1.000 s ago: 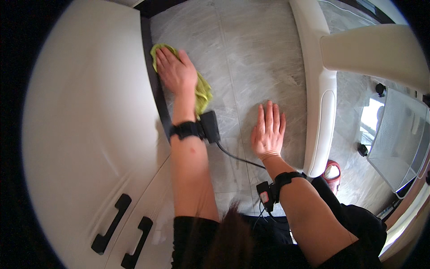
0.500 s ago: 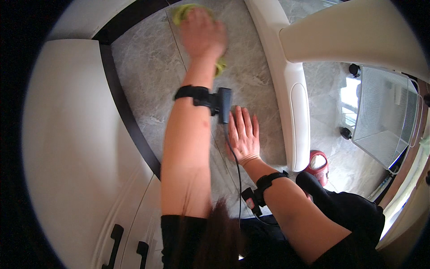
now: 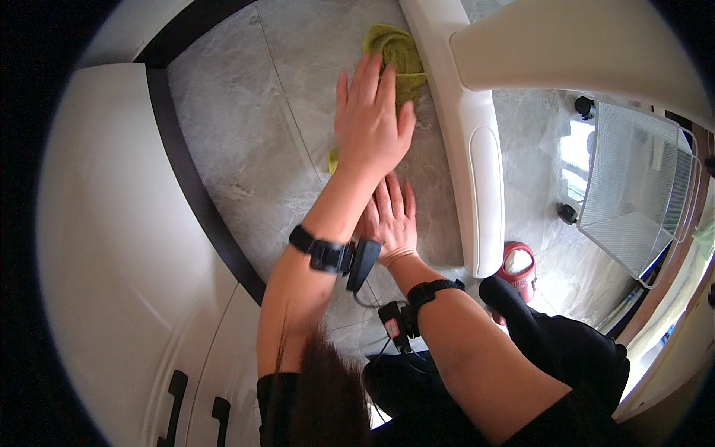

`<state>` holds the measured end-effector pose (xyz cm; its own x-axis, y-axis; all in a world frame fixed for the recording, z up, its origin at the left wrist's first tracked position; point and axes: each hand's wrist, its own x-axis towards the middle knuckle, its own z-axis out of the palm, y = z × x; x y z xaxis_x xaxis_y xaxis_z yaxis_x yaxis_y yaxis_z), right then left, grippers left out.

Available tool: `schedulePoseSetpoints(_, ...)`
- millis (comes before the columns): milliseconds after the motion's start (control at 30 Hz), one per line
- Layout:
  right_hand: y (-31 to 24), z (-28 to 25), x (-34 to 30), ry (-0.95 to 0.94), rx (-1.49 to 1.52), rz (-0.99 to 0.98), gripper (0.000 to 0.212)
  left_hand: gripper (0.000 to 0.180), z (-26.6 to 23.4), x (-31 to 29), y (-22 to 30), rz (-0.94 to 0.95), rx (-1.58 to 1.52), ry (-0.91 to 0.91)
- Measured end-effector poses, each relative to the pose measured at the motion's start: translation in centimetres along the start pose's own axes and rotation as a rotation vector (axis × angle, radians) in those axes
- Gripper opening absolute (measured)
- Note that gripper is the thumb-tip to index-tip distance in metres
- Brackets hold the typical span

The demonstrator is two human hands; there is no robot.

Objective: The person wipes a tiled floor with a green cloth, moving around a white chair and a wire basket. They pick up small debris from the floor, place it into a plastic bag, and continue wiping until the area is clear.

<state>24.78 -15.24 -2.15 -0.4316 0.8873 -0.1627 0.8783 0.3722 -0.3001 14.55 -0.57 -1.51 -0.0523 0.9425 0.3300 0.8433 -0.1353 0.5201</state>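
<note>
My left hand [image 3: 370, 123] reaches out over the floor with fingers spread, its fingertips and palm overlapping a crumpled yellow-green cloth [image 3: 406, 59]. Part of the cloth hides under the hand, and a small yellow-green piece shows to the left of the wrist. Whether the palm presses on the cloth cannot be seen. Closer to me, my right hand [image 3: 392, 227] lies flat on the grey marbled floor [image 3: 246, 141], fingers outstretched, holding nothing. The left forearm partly covers it.
A white furniture leg base [image 3: 477, 171] borders the cloth on the right. On the left stands a white cabinet [image 3: 112, 223] with black handles and dark skirting [image 3: 175, 164]. Beyond the base are a wire-mesh cart [image 3: 633, 179] on casters and a red slipper [image 3: 521, 268].
My left hand has come nearer and swung right, its fingers now spread. The cloth has shifted right, up to the white base. My right hand stays flat on the floor.
</note>
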Motion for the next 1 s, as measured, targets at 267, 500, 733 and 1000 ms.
schedulePoseSetpoints(267,0.0,-0.5,0.1,-0.130,0.024,0.045,0.073,0.047,4.2,3.6,-0.6,0.063,0.246,-0.029)
schedulePoseSetpoints(500,0.2,0.2,-0.3,-0.015,0.006,-0.009,0.065,0.043,2.3,-2.4,1.9,0.189,0.089,-0.312)
schedulePoseSetpoints(733,0.2,0.3,-0.4,-0.089,-0.023,0.006,0.054,0.040,-0.8,-4.6,2.7,0.444,-0.070,-0.654)
schedulePoseSetpoints(1000,0.0,0.5,-0.3,-0.205,-0.129,0.117,0.069,0.020,-1.0,-6.0,5.2,0.548,-0.020,-0.832)
